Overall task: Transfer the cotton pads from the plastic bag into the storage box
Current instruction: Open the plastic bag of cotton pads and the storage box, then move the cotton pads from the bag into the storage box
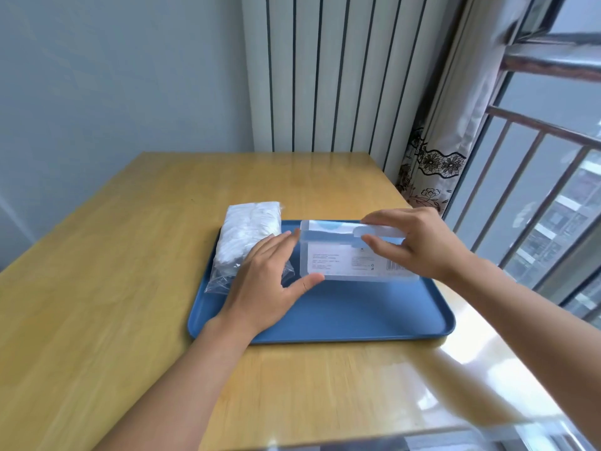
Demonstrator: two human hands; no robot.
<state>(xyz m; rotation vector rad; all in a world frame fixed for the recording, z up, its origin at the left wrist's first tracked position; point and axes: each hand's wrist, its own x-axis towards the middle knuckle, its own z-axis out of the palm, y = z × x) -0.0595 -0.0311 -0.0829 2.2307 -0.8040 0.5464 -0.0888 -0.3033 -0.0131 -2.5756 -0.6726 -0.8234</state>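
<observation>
Plastic bag [248, 234] beside storage box [351, 255], perhaps touching.

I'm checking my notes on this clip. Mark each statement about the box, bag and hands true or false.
1. The translucent plastic storage box stands on the blue tray. True.
2. The clear plastic bag of white cotton pads lies right of the box. False: it lies to the left.
3. The right hand pinches the box's lid tab. True.
4. The left hand lifts the bag. False: it steadies the box's left end.
5. Cotton pads already fill the box. False: none show inside.
</observation>
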